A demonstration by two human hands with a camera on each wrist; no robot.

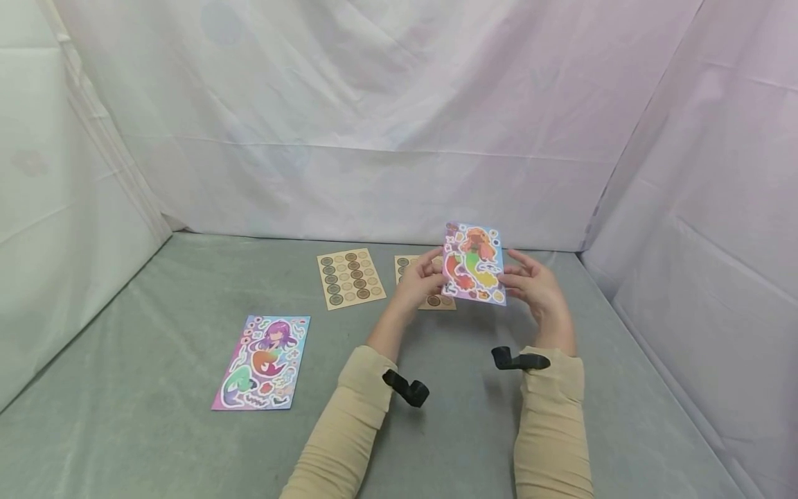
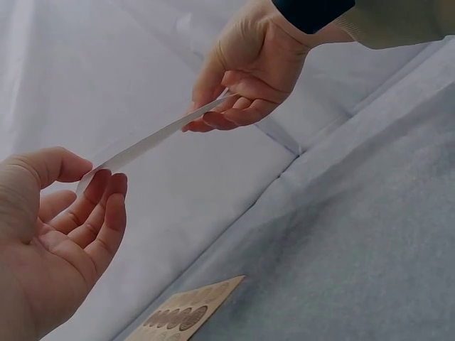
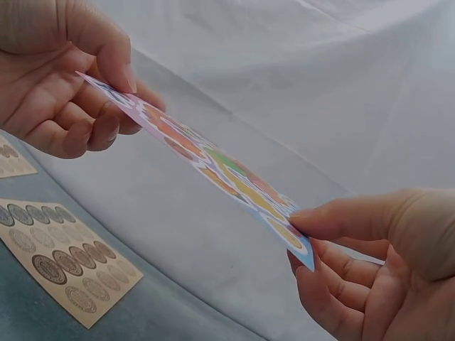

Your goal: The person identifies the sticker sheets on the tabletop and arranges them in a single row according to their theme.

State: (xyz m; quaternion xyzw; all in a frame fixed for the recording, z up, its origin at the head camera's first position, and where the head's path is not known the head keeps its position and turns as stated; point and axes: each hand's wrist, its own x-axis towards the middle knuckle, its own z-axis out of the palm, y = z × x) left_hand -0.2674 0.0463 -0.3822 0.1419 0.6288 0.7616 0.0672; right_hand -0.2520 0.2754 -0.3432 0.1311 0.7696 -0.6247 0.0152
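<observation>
Both hands hold a colourful mermaid sticker sheet point(image 1: 472, 263) up above the back of the table. My left hand point(image 1: 419, 285) pinches its left edge between thumb and fingers. On the opposite edge, my right hand point(image 1: 537, 291) pinches it the same way, thumb on the printed face in the right wrist view. Seen from the left wrist, the sheet point(image 2: 153, 138) appears nearly edge-on, pale underside showing. A tan sheet of round brown stickers point(image 3: 67, 259) lies on the table below, partly hidden behind the left hand in the head view.
Another tan sheet with round stickers point(image 1: 352, 278) lies left of the hands. Nearer the front left is a second mermaid sticker sheet point(image 1: 262, 362), purple-haired. A grey cloth covers the table point(image 1: 156, 346), and white curtains point(image 1: 349, 180) hang behind and at both sides.
</observation>
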